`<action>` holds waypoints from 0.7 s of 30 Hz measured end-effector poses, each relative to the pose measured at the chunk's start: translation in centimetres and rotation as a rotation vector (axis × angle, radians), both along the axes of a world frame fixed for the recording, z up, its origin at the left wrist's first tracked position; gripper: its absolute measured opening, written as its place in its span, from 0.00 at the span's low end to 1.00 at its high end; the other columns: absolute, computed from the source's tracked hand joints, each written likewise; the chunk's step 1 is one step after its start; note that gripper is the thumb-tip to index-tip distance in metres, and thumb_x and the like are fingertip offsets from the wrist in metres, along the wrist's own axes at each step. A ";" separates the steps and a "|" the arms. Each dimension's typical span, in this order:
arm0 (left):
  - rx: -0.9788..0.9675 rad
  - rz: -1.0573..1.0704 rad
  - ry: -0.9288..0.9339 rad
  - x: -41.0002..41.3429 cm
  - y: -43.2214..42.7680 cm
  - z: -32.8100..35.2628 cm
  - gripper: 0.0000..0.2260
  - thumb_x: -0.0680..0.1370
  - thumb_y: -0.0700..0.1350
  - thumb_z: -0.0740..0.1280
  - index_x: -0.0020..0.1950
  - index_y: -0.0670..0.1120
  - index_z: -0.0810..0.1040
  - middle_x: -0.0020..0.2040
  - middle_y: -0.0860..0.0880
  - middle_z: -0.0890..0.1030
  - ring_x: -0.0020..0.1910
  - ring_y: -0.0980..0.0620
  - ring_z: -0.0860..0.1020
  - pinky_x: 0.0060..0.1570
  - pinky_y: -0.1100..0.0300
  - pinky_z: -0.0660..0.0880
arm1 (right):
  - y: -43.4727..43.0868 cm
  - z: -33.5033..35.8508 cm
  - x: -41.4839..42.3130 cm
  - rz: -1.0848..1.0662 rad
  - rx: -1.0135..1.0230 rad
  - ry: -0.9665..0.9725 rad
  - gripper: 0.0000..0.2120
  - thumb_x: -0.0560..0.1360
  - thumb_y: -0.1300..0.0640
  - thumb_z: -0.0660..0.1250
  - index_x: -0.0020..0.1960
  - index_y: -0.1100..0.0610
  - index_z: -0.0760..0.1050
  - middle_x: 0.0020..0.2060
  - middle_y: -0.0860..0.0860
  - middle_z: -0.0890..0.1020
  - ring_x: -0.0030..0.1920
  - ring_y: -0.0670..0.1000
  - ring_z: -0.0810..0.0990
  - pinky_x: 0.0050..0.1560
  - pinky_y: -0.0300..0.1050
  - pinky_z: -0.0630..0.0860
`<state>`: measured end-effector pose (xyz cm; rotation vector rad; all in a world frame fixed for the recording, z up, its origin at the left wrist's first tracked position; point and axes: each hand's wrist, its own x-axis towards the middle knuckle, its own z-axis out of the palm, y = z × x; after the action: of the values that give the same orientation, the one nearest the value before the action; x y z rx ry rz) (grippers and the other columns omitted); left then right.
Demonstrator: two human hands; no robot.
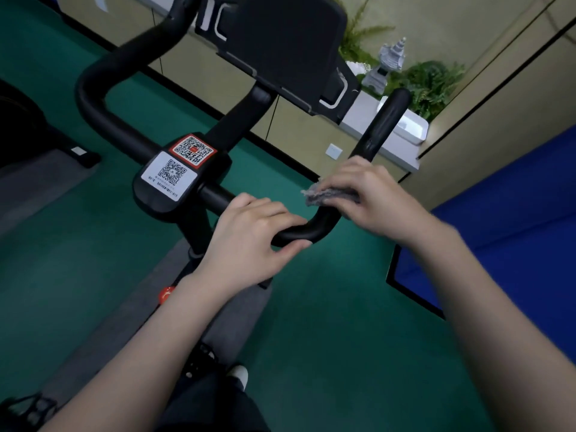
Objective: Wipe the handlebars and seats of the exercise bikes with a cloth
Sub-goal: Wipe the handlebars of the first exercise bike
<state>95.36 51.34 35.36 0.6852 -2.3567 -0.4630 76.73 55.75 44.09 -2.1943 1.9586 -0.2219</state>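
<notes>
Handlebar [93, 98] of black tubing curves across the view. Left hand [249, 238] grips its lower right bend, fingers curled round. Right hand [371, 194] presses a grey cloth [324, 196] (bunched, slightly blurred) against the right upright bar, fingers curled over it.

1 head-worn view, forward-down, close above the handlebar [307, 232]
</notes>
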 end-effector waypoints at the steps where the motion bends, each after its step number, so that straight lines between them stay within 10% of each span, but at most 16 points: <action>1: -0.006 -0.003 0.005 0.0 0.0 0.0 0.12 0.72 0.57 0.69 0.49 0.51 0.83 0.40 0.55 0.81 0.40 0.52 0.79 0.44 0.55 0.69 | -0.9 0.6 -0.1 0.040 0.063 0.040 0.07 0.76 0.58 0.68 0.52 0.57 0.82 0.47 0.48 0.84 0.49 0.47 0.76 0.57 0.37 0.68; 5: -0.006 -0.017 0.027 0.0 -0.2 -0.1 0.11 0.73 0.57 0.69 0.49 0.51 0.83 0.39 0.55 0.81 0.39 0.51 0.79 0.44 0.54 0.70 | -4.2 1.8 0.0 -0.008 0.240 0.118 0.06 0.75 0.60 0.68 0.50 0.58 0.82 0.41 0.46 0.83 0.40 0.37 0.76 0.41 0.20 0.63; 14: 0.004 -0.042 0.029 0.2 -0.4 -0.2 0.12 0.73 0.56 0.69 0.49 0.50 0.83 0.38 0.53 0.81 0.39 0.49 0.78 0.43 0.55 0.67 | -7.3 1.8 2.3 -0.006 0.701 0.214 0.06 0.73 0.57 0.71 0.49 0.52 0.81 0.41 0.47 0.84 0.45 0.50 0.82 0.50 0.50 0.80; 21: 0.000 -0.056 0.037 0.3 -0.6 -0.4 0.11 0.73 0.55 0.69 0.48 0.50 0.83 0.37 0.53 0.80 0.37 0.49 0.78 0.44 0.58 0.65 | -8.7 2.5 1.0 -0.134 0.639 0.288 0.05 0.72 0.58 0.72 0.47 0.53 0.82 0.40 0.46 0.84 0.45 0.49 0.82 0.50 0.50 0.80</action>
<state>95.69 50.74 34.95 0.6071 -2.3454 -0.4956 77.72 47.04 46.61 -1.7429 1.9457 0.6479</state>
